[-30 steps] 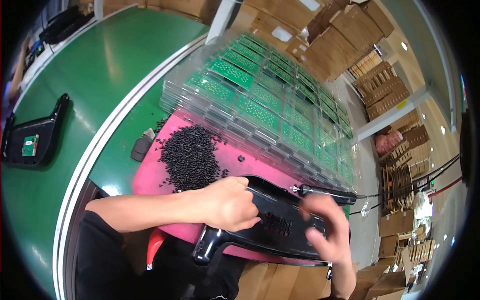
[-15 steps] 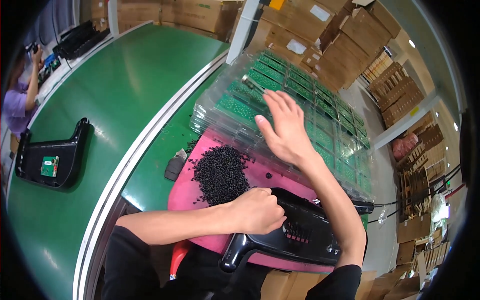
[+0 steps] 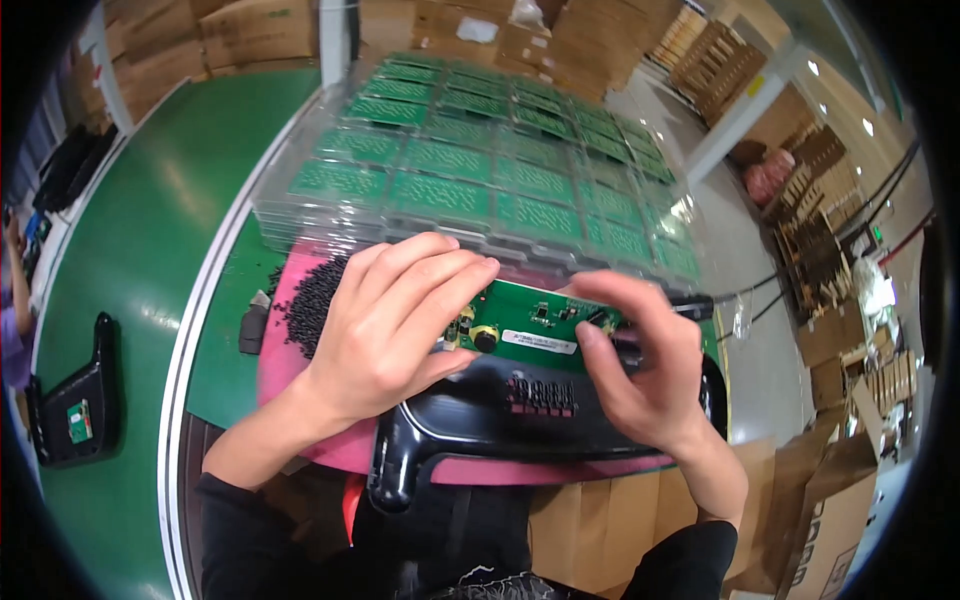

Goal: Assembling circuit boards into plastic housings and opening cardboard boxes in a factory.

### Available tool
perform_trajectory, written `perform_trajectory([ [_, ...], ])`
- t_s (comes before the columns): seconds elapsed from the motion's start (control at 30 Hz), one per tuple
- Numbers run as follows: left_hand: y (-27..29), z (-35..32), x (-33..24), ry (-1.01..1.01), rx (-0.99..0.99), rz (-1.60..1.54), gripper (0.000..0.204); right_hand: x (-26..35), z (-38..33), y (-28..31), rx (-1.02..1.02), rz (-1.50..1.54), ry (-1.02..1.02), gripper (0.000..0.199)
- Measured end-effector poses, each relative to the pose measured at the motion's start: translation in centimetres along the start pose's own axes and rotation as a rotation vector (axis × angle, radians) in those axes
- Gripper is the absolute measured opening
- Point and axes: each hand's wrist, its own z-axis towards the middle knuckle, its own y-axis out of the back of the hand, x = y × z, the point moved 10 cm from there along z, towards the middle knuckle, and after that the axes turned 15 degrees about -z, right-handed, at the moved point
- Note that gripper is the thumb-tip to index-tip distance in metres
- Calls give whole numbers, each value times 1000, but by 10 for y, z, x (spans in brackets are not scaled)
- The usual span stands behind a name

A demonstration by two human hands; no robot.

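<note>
A green circuit board (image 3: 530, 318) with a white label and small electronic parts is held up between my hands. My left hand (image 3: 375, 325) closes on its left end, and my right hand (image 3: 650, 360) pinches the right end. Just beneath lies a black glossy plastic housing (image 3: 470, 425), with a row of small dark parts (image 3: 540, 397) in it. The housing rests on a pink mat (image 3: 275, 372). A heap of tiny black pieces (image 3: 305, 310) is partly hidden behind my left hand.
Clear plastic trays (image 3: 285, 215) of green circuit boards are stacked just beyond my hands. A dark grey lump (image 3: 253, 330) sits left of the mat. On the green surface (image 3: 160, 250) at left is another black housing (image 3: 100, 400) with a small board (image 3: 79, 422). Cardboard boxes (image 3: 260, 35) stand behind.
My right hand has come back from over the trays toward me. My left hand has opened from a fist over the housing and moved left. Both now hold the circuit board.
</note>
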Motion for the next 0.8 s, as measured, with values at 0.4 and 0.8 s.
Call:
perform_trajectory([
  [0.4, -59, 22, -20, 12, 303, -261, 63, -66, -82, 11, 104, 161, -221, 65],
  [0.8, -134, -28, -2, 261, 694, -379, 57, -111, -116, -39, 199, 43, -204, 54],
])
